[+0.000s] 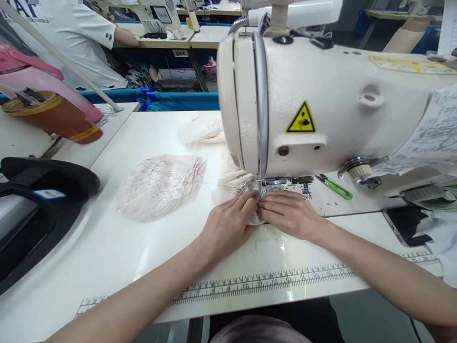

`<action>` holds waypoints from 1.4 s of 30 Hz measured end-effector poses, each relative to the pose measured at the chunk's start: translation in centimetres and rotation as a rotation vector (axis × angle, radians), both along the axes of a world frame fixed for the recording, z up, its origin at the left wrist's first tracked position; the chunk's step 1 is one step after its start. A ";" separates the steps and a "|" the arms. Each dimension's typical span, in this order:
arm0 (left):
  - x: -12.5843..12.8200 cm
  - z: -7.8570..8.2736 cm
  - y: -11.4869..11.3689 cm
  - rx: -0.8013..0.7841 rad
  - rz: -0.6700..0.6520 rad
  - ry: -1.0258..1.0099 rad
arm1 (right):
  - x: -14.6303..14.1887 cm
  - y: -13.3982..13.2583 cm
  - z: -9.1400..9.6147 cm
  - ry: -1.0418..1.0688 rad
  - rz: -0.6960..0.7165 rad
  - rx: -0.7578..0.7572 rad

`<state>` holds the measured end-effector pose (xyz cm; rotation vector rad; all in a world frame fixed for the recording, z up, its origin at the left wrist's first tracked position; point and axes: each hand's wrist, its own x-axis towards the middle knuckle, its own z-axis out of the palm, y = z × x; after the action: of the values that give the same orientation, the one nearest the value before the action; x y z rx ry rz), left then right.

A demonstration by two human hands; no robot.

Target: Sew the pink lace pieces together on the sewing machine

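Both hands work close together at the needle end of a white sewing machine. My left hand presses its closed fingers on a pale lace fabric piece, just left of the presser foot. From the right, my right hand pinches the same lace, its fingertips near the foot. Part of the fabric lies under the machine head, and the hands cover much of the rest. Left of them a flat pale lace piece with loose threads rests on the table. Another sheer piece lies behind.
A green thread snipper lies right of the foot, and a phone farther right. A black-handled iron stands at left, below a brown cup and a pink bottle. A printed ruler runs along the front edge. Another person sits beyond.
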<state>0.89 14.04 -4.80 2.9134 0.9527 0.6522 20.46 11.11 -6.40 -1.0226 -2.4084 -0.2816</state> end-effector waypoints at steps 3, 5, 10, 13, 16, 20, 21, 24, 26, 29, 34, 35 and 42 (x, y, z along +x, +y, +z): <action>0.1 0.0 0.0 -0.005 0.010 0.010 | 0.1 0.0 0.0 0.016 -0.014 -0.051; 0.1 0.1 0.0 0.003 0.013 0.013 | 0.2 0.1 0.1 0.037 -0.016 -0.074; 0.2 0.1 -0.1 0.019 0.027 0.013 | 0.6 0.1 0.2 0.025 -0.026 -0.089; 0.3 0.1 -0.1 0.015 0.026 0.003 | 0.8 0.2 0.4 0.010 -0.037 -0.092; 0.4 0.0 0.0 0.038 0.013 0.004 | 0.9 0.4 0.7 -0.004 -0.038 -0.060; 0.4 -0.3 0.0 0.074 -0.010 0.003 | 1.0 0.7 1.1 -0.013 -0.009 -0.004; 0.4 -0.4 0.0 0.074 -0.016 0.001 | 1.1 0.7 1.2 -0.010 -0.012 0.000; 0.5 -0.5 0.0 0.068 -0.035 -0.014 | 1.4 0.7 1.3 -0.009 -0.037 -0.005; 0.5 -0.5 0.0 0.066 -0.048 -0.020 | 1.6 0.6 1.3 -0.023 -0.044 -0.012; 0.6 -0.6 0.0 0.069 -0.056 -0.019 | 1.8 0.6 1.3 -0.046 -0.066 0.003; 0.7 -0.6 0.2 0.066 -0.057 -0.031 | 1.9 0.7 1.2 -0.099 -0.131 0.000; 0.8 -0.6 0.3 0.068 -0.059 -0.033 | 2.0 0.7 1.2 -0.098 -0.133 -0.019; 0.7 -0.4 0.7 0.113 -0.129 -0.045 | 2.1 1.1 0.8 -0.060 -0.112 -0.093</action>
<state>1.62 14.71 -5.18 3.0108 0.7386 0.7847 22.57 12.21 -5.57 -1.2090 -2.4414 -0.2435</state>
